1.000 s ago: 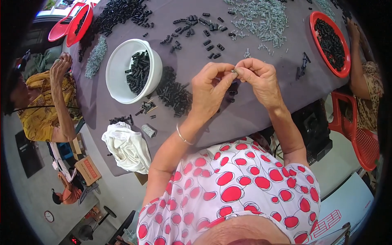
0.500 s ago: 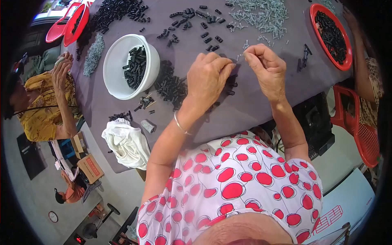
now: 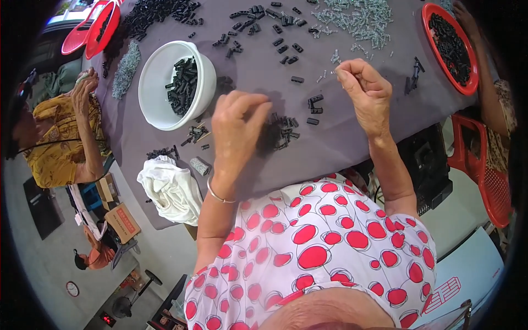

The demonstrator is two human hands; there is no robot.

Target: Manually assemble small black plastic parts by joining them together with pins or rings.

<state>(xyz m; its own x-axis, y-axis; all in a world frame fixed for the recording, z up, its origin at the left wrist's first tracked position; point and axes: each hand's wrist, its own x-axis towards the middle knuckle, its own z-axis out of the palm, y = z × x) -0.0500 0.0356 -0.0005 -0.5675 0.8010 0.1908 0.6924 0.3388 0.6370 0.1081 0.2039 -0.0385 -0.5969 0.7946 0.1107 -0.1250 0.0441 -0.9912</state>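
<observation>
My left hand (image 3: 236,132) is blurred by motion above the table, just right of a white bowl (image 3: 147,104). Its thumb and fingers look slightly apart, and I see nothing between them. A loose pile of small black plastic parts (image 3: 289,132) lies to its right, partly hidden by the hand. My right hand (image 3: 368,96) is raised with thumb and fingertips pinched together. Whatever the pinch holds is too small or hidden to make out. Small metal springs (image 3: 335,56) lie just beyond it. Black parts fill the bottom of the bowl.
A heap of springs (image 3: 360,22) and scattered black parts (image 3: 278,41) cover the far side. A red tray (image 3: 472,82) of black parts stands at right, a white cloth (image 3: 170,190) at near left. Two people sit at the sides, one in a yellow top (image 3: 55,165).
My left hand has moved left, away from my right hand, baring black parts on the table. My right hand stays pinched and has hardly moved.
</observation>
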